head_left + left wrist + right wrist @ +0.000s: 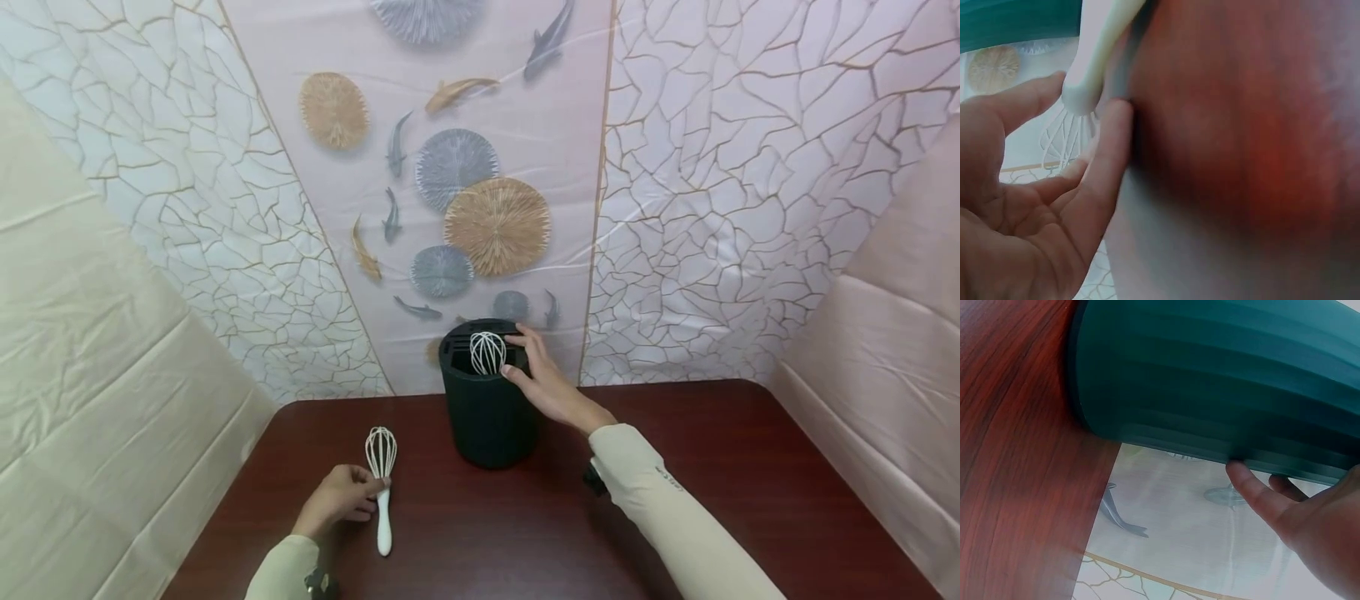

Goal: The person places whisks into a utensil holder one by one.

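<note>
A white whisk (383,510) with its wire head pointing away lies at the table's left side. My left hand (341,498) pinches it where handle and wires meet; the left wrist view shows the thumb and fingers (1116,125) on either side of the whisk's handle (1088,75). A dark green ribbed utensil holder (491,421) stands upright by the table's back edge. Another whisk's wire head (487,353) shows at its opening, the handle hidden inside. My right hand (551,387) rests on the holder's right rim, fingers extended; the right wrist view shows fingertips against the ribbed side (1222,394).
The reddish-brown wooden table (712,483) meets a patterned backdrop (502,225) behind the holder. Pale fabric panels (82,375) rise on the left and right. A slotted section (455,342) lies inside the holder's opening.
</note>
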### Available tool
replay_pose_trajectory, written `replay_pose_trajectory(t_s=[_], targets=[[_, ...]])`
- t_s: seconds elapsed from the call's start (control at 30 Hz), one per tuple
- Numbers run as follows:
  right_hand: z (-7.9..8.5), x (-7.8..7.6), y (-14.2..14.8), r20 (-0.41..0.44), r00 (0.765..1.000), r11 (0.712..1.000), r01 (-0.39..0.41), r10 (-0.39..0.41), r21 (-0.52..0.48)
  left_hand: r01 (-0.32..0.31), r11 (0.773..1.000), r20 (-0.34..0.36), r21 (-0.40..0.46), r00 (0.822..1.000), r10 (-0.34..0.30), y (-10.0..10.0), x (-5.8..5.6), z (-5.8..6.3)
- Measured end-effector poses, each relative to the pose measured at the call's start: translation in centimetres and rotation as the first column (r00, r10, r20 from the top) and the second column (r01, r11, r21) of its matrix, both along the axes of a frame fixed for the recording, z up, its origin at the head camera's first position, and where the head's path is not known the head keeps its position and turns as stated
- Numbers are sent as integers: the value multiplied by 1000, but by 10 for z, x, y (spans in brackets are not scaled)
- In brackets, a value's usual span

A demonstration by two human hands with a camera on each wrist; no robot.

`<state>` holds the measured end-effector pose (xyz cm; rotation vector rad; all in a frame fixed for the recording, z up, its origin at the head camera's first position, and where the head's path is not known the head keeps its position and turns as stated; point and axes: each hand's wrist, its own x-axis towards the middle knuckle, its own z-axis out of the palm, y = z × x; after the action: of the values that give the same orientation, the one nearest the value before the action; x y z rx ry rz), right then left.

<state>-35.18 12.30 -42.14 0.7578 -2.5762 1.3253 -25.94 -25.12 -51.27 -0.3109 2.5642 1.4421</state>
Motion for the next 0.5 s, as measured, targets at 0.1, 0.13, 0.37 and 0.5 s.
replay_pose_trajectory(t_s=[0.1,0.13,0.37,0.5], targets=[[1,0,1,-15,1000,1000,6,-6,2,-51,997,-13,52,999,52,4,0,-2],[1,0,1,-15,1000,1000,5,-5,0,-69,995,-14,73,997,70,5,0,-3],[1,0,1,12,1000,1000,8,-8,8,-162,965,-1,208,986,166,7,2,-9],[1,0,0,11,1000,1000,5,-5,6,-183,949,-10,257,981,192,7,6,-12]])
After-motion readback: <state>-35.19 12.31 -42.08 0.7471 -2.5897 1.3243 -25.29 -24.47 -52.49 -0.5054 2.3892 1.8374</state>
